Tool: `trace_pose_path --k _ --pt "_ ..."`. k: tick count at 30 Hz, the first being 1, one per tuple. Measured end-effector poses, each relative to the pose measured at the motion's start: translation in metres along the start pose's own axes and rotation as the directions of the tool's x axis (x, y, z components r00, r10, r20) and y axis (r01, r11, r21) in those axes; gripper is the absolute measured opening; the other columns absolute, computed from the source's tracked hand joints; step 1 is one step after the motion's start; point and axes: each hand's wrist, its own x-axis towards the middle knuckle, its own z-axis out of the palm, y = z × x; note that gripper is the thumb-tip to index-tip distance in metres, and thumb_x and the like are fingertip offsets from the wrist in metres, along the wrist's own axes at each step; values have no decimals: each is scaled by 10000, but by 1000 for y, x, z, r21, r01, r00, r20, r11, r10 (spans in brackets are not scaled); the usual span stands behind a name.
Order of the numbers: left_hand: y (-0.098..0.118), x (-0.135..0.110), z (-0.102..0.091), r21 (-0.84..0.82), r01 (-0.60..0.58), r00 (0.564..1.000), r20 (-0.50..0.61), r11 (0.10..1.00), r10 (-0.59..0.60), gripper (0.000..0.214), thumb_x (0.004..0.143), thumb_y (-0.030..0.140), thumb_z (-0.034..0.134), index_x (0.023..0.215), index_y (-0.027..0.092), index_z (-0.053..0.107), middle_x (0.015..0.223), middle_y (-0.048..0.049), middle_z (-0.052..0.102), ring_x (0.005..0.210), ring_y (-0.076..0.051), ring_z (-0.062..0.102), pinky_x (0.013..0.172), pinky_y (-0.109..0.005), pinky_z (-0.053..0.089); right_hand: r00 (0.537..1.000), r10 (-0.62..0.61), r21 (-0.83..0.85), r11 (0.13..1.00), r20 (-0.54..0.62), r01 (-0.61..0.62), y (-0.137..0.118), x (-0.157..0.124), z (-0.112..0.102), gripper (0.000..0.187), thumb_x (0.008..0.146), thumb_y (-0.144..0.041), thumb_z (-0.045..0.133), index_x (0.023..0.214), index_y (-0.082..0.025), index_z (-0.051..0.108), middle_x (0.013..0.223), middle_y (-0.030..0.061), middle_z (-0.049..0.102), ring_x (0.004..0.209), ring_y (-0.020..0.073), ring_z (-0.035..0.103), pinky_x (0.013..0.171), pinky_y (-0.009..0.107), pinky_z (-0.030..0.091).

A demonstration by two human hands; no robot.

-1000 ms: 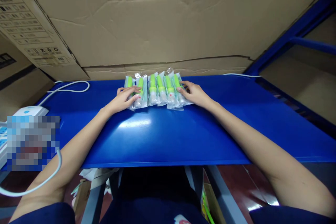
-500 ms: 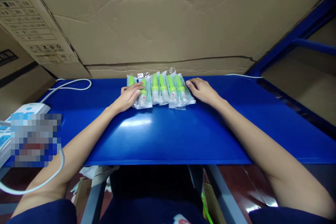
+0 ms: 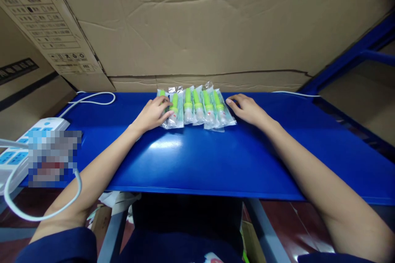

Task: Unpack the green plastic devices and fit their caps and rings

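Observation:
A row of several clear plastic packets lies near the back of the blue table. Each holds a bright green-handled item with a pale, see-through, bulb-like end; red spots show on some. What kind of item it is, I cannot make out. My left hand rests over the two leftmost packets, fingers bent and thumb apart, touching the second packet and partly covering the first. Beside the rightmost packet, my right hand lies on the table with fingers loosely bent and nothing in it.
Behind the blue table stands a large cardboard sheet. A white power strip with cables and a blurred-out object occupy the left side. A thin white cable runs at the back right, near a blue metal frame.
My left fingers have bent more, and the thumb has spread away from them over the second packet. The whole scene has shifted slightly right in view. The row keeps its arrangement.

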Motion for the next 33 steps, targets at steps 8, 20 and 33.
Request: trace_pose_path --k 8,20,33 --pt "-1 -3 -14 -6 232 966 117 973 -230 456 956 546 482 1128 146 619 1084 -141 646 947 -289 677 856 -385 547 1000 9 -1 1000 18 -9 -10 -2 -4 407 1009 -410 393 1098 -145 688 1168 173 704 1080 335 672 958 491 522" --pt "-13 -3 -28 -55 476 837 334 878 -433 767 880 418 510 1531 94 268 1145 -181 684 1025 -330 704 905 -375 530 999 5 -18 1000 33 -4 -19 -3 -7 393 1006 -382 396 1114 -131 678 1192 176 690 1089 336 663 963 494 524" --pt "-73 -18 -45 -367 595 803 232 715 -548 892 662 507 737 1427 121 489 1046 -151 751 718 -228 690 580 -284 503 999 -26 -40 999 -23 25 -29 -5 -9 341 972 -343 434 1079 -151 695 1140 160 702 1001 310 672 879 459 549"
